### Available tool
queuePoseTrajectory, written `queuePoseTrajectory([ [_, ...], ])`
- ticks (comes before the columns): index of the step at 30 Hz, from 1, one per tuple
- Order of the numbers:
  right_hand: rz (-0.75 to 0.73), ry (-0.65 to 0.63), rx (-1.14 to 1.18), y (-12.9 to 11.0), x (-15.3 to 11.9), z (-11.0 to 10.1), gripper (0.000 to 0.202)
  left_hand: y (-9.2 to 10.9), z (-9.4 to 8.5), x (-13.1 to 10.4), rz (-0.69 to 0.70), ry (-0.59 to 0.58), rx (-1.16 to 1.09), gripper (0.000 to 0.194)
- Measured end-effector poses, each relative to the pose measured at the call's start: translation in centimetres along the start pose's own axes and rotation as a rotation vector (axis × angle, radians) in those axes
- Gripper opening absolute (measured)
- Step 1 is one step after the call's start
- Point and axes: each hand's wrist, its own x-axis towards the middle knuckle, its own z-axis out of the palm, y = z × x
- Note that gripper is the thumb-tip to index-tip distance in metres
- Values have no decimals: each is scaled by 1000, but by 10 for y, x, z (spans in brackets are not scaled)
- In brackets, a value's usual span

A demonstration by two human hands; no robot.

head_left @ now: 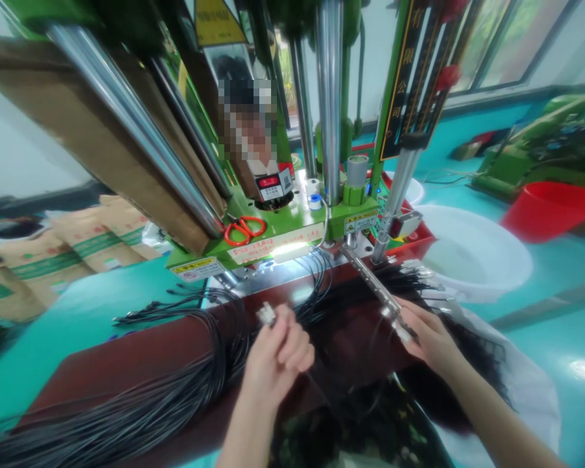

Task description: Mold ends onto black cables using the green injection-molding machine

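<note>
My left hand (285,344) is closed, with small silvery cable connectors (266,314) sticking up between thumb and forefinger; how many is blurred. My right hand (431,335) grips the near end of a long, narrow metal bar (377,286) with holes or slots along it. The bar's far end reaches to the foot of the green press (283,231). Below my left hand and to its left, a thick bundle of black cables (175,396) lies across the dark red table (102,357). More black cables (370,286), with pale ends, lie behind the bar.
Orange-handled scissors (244,230) rest on the press ledge, near a blue-and-white tape roll (315,201). Steel columns (329,97) rise behind it. To the right stand a white tub (482,250) and a red bucket (548,211). Paper sacks (43,260) stand at left.
</note>
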Motion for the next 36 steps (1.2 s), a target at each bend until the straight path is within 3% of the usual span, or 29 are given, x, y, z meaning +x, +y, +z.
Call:
queuePoseTrajectory([
  [4, 16, -52, -34, -2, -4, 2, 50, -36, 11, 38, -249, 105, 203, 24],
  [7, 23, -52, -7, -2, -4, 1, 52, -61, 21, 61, -270, 144, 353, 30],
  [11, 13, -26, 7, -2, -4, 0, 48, -78, 25, 73, -236, 182, 487, 31],
  [25, 5, -174, -112, 10, 8, -14, 67, -81, 21, 78, -244, 175, 597, 26],
  [32, -67, -138, -193, 3, 2, -10, 57, -85, 20, 80, -237, 172, 615, 29],
  [36, -143, -213, -278, 7, 3, -11, 54, -87, 17, 78, -218, 201, 640, 33],
])
